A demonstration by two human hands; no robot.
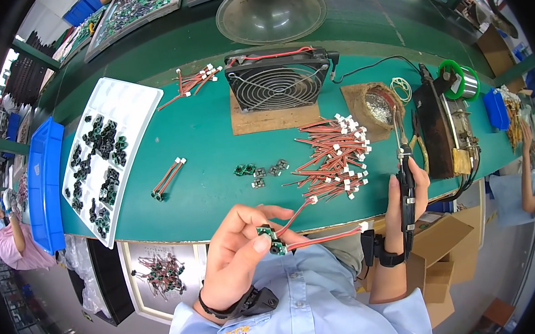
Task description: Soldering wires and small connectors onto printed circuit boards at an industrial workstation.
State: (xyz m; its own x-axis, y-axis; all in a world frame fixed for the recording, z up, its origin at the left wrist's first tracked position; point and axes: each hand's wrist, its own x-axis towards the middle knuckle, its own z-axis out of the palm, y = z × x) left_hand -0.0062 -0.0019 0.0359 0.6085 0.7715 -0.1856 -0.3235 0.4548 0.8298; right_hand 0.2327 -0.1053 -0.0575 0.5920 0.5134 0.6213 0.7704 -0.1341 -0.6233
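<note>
Got open rm on green mat [206,140] betw white tray [139,96] & red wire pile [336,155], w/ just a wired pair [168,180] & small loose-parts cluster [261,172] lying there. Tighter on R: pile, round dish [391,97], dark box unit [434,130] all close. Backed at far side by black fan [279,81] on brown board [242,122]. Re containers: in white tray, clumps of blk/grn small parts; just L of that, blue bin [46,184], can't tell contents; in dish, silvery bits; below near edge, in white-framed drawer [193,261], tangle of wired parts. On R, near box unit, green spool [462,81] of silvery wire. Fingers: pinching approx 2 small green boards [277,248] betw thumb & fingers of L hand [236,248], no gap, just off near mat edge, red leads [326,237] out to R w/ white plugs at ends. Gripping soldering iron [406,184] in R hand [420,189], fingers wrapped on handle, tip up twd far side, well apart from boards.
</note>
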